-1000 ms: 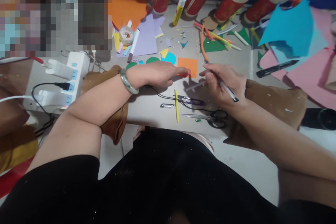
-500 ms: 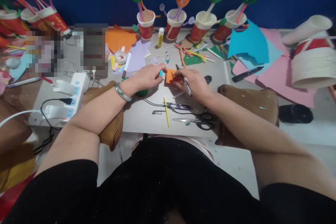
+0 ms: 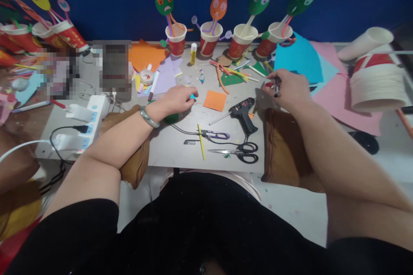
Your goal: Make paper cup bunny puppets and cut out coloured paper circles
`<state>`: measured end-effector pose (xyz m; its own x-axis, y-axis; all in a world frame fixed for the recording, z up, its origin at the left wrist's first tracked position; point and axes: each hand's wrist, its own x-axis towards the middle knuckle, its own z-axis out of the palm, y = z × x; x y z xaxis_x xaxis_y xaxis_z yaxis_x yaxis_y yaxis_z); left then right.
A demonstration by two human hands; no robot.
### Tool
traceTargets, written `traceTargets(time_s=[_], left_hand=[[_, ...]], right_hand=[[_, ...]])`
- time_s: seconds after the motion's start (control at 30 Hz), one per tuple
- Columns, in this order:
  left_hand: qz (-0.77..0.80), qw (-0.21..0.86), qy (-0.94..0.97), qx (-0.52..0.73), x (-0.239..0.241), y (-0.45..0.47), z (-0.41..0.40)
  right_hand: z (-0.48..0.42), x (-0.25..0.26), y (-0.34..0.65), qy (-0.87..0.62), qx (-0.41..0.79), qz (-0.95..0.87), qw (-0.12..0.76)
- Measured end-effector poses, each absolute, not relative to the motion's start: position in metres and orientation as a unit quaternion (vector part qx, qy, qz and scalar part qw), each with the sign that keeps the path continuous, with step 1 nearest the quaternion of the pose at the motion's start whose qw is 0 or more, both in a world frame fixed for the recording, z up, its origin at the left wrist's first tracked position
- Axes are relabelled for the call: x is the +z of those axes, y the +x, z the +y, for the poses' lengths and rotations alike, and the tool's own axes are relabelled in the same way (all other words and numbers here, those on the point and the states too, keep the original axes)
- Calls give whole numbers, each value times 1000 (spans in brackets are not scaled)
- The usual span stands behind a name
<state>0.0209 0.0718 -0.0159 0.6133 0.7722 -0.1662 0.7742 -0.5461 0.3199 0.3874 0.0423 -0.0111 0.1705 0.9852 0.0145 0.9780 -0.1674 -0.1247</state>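
My left hand (image 3: 180, 99) rests on the table with its fingers curled, pinching a small blue piece (image 3: 193, 96). My right hand (image 3: 288, 88) is off to the right, beside the blue paper, with its fingers closed around a dark pen (image 3: 276, 87). An orange paper square (image 3: 214, 101) lies flat between the hands, touched by neither. Nearer to me are a black glue gun (image 3: 244, 114), thread snips (image 3: 218, 135), black-handled scissors (image 3: 247, 153) and a yellow strip (image 3: 201, 142). Part of a green piece (image 3: 171, 118) shows under my left wrist.
Red paper cups (image 3: 177, 43) carrying paper-faced figures line the back, with a glue stick (image 3: 193, 54) before them. A power strip (image 3: 97, 114) is on the left. Blue paper (image 3: 298, 58), pink paper (image 3: 351, 103) and a stack of cups (image 3: 377, 88) occupy the right.
My right hand has moved right with the pen, away from the orange square, uncovering the glue gun. My left hand stays nearly in place, no longer beside the square's edge.
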Motion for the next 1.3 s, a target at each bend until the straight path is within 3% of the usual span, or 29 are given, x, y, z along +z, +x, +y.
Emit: traceTargets(time_s=[0.33,0.6,0.87,1.03,1.3], left_hand=[[434,187,881,8,-15,19,73],[431,184,883,16,-16,18,74],[422,183,887,45,-22,18,77],[413,241,868,136,-31,20,82],[398,464,745,266,-35,25,85]], right_hand=[[47,-2,376,-824,-14,-566,34],[55,-36,325,-550,76,-819,145],[88,-53,289,-579,141,-801,47],[85,-50,297,-555,141,-813,105],[64,-4,283,-536,275,-763,233]])
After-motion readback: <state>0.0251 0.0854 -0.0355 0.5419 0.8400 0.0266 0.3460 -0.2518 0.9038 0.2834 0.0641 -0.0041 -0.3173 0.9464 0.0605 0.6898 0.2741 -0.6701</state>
